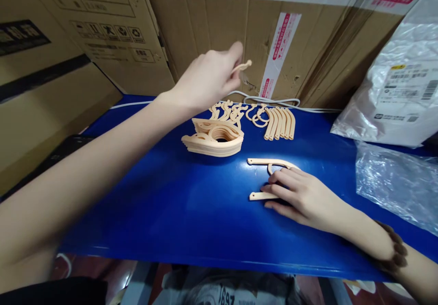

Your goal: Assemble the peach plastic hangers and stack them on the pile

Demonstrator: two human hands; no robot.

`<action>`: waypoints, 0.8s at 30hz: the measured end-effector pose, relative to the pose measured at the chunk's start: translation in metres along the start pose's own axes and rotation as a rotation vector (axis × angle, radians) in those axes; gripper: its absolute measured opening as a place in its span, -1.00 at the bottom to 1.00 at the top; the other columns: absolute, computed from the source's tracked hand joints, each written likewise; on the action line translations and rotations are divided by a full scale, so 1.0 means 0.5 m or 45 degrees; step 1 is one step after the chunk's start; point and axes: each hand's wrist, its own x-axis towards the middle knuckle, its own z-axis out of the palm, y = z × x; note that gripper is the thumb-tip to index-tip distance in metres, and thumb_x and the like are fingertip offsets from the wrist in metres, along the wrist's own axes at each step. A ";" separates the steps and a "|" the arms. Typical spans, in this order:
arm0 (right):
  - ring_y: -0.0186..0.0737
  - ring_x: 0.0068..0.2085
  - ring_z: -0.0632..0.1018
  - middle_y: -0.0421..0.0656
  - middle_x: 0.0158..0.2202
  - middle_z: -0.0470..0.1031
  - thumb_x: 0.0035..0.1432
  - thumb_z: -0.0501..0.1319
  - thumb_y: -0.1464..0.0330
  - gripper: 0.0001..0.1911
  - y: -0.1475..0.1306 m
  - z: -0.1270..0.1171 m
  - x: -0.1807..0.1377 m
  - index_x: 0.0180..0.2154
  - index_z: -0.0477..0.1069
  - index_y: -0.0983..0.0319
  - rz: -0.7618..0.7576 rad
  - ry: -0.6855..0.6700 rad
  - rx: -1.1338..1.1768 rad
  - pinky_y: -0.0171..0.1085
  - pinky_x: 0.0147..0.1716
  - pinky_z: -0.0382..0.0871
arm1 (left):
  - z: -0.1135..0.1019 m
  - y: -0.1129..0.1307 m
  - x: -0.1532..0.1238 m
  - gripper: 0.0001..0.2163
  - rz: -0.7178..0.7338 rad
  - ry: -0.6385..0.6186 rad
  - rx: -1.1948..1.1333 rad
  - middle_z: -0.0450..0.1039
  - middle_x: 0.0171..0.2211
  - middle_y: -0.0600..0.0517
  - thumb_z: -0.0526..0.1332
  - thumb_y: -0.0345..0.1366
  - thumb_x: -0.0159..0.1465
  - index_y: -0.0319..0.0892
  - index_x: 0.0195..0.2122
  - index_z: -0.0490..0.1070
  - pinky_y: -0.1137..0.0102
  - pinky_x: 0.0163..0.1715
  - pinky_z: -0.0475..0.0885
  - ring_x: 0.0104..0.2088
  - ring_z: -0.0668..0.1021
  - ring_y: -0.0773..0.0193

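My left hand [212, 74] is raised over the back of the table, its fingers closed around a small beige plastic hook piece [243, 65], slightly blurred. My right hand [301, 195] rests low on the blue tabletop at the right. A beige folding-hanger arm [262, 196] runs between its thumb and forefinger, and its far end is hidden under the palm. Just beyond lies another curved hanger arm [272, 161], partly covered by the fingers, with a ring-shaped piece [270, 168] beside it.
A stack of beige curved parts [215, 147] stands mid-table. Behind it are several hooks [226, 109] and a row of curved arms [280, 122]. Cardboard boxes [219, 36] wall the back and left. A white cable [273, 100], a white parcel bag [393, 95] and clear plastic [393, 177] lie around.
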 end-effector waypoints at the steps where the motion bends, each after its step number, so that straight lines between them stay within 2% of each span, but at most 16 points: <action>1: -0.15 -0.19 0.54 -0.09 -0.25 0.53 0.48 0.08 0.30 -0.75 -0.001 0.002 0.001 -0.13 0.50 0.22 0.002 -0.009 -0.009 -0.16 -0.15 0.41 | -0.013 0.018 -0.013 -0.71 0.012 0.003 -0.005 0.56 -0.10 -0.11 -0.04 -0.30 0.47 -0.17 0.15 0.28 0.29 -0.21 0.36 -0.15 0.61 0.09; 4: -0.19 -0.27 0.53 -0.10 -0.30 0.51 0.50 0.01 0.35 -0.73 -0.001 0.003 0.003 -0.21 0.45 0.24 0.012 0.012 -0.052 -0.20 -0.24 0.41 | -0.032 0.078 -0.063 -0.66 0.074 -0.009 0.023 0.53 -0.11 -0.07 -0.07 -0.30 0.48 -0.18 0.24 0.18 0.33 -0.29 0.35 -0.17 0.64 0.09; 6: -0.21 -0.31 0.53 -0.10 -0.30 0.52 0.51 -0.01 0.36 -0.73 0.000 0.002 0.004 -0.21 0.42 0.24 0.007 0.045 -0.070 -0.22 -0.29 0.40 | -0.026 0.116 -0.105 -0.68 0.173 -0.116 0.008 0.54 -0.11 -0.04 -0.06 -0.32 0.47 -0.14 0.21 0.22 0.38 -0.33 0.34 -0.21 0.64 0.16; 9: -0.23 -0.36 0.53 -0.11 -0.35 0.52 0.53 -0.06 0.35 -0.69 0.001 0.004 0.004 -0.25 0.37 0.23 -0.011 0.124 -0.102 -0.25 -0.33 0.40 | 0.009 0.154 -0.173 -0.76 0.492 -0.146 -0.095 0.56 -0.23 -0.05 -0.03 -0.25 0.49 -0.15 0.07 0.32 0.38 -0.49 0.28 -0.35 0.62 0.21; 11: -0.26 -0.42 0.52 -0.16 -0.42 0.49 0.54 -0.10 0.33 -0.64 0.002 0.007 0.001 -0.31 0.32 0.20 -0.027 0.173 -0.124 -0.27 -0.38 0.37 | 0.042 0.164 -0.210 -0.67 0.598 -0.097 -0.176 0.54 -0.35 -0.03 -0.14 -0.15 0.56 -0.19 0.01 0.34 0.34 -0.56 0.25 -0.43 0.60 0.19; 13: -0.31 -0.49 0.49 -0.19 -0.46 0.48 0.56 -0.13 0.33 -0.61 0.003 0.010 -0.003 -0.34 0.29 0.18 -0.026 0.167 -0.140 -0.30 -0.45 0.33 | 0.074 0.163 -0.236 -0.59 0.630 -0.074 -0.238 0.54 -0.39 0.00 -0.22 -0.11 0.59 -0.17 -0.05 0.36 0.33 -0.61 0.19 -0.49 0.60 0.19; 16: -0.34 -0.53 0.48 -0.18 -0.43 0.52 0.56 -0.12 0.33 -0.63 0.005 0.013 -0.007 -0.27 0.34 0.21 0.000 0.112 -0.185 -0.31 -0.51 0.28 | 0.109 0.151 -0.255 -0.62 0.601 -0.064 -0.309 0.55 -0.42 0.02 -0.18 -0.16 0.58 -0.16 -0.17 0.38 0.34 -0.58 0.17 -0.49 0.61 0.21; 20: -0.32 -0.55 0.52 -0.16 -0.39 0.60 0.55 -0.08 0.33 -0.70 0.008 0.012 -0.006 -0.11 0.39 0.25 0.028 0.118 -0.239 -0.28 -0.54 0.29 | 0.140 0.132 -0.270 -0.71 0.447 -0.072 -0.501 0.55 -0.46 0.05 -0.07 -0.20 0.49 -0.13 -0.28 0.36 0.35 -0.53 0.15 -0.48 0.59 0.23; 24: -0.30 -0.49 0.61 -0.16 -0.36 0.65 0.53 -0.02 0.33 -0.76 0.005 0.008 -0.002 -0.06 0.40 0.25 0.049 0.173 -0.244 -0.30 -0.53 0.36 | 0.155 0.113 -0.275 -0.73 0.274 -0.268 -0.662 0.56 -0.44 0.04 -0.07 -0.18 0.44 -0.12 -0.30 0.34 0.35 -0.48 0.16 -0.45 0.59 0.20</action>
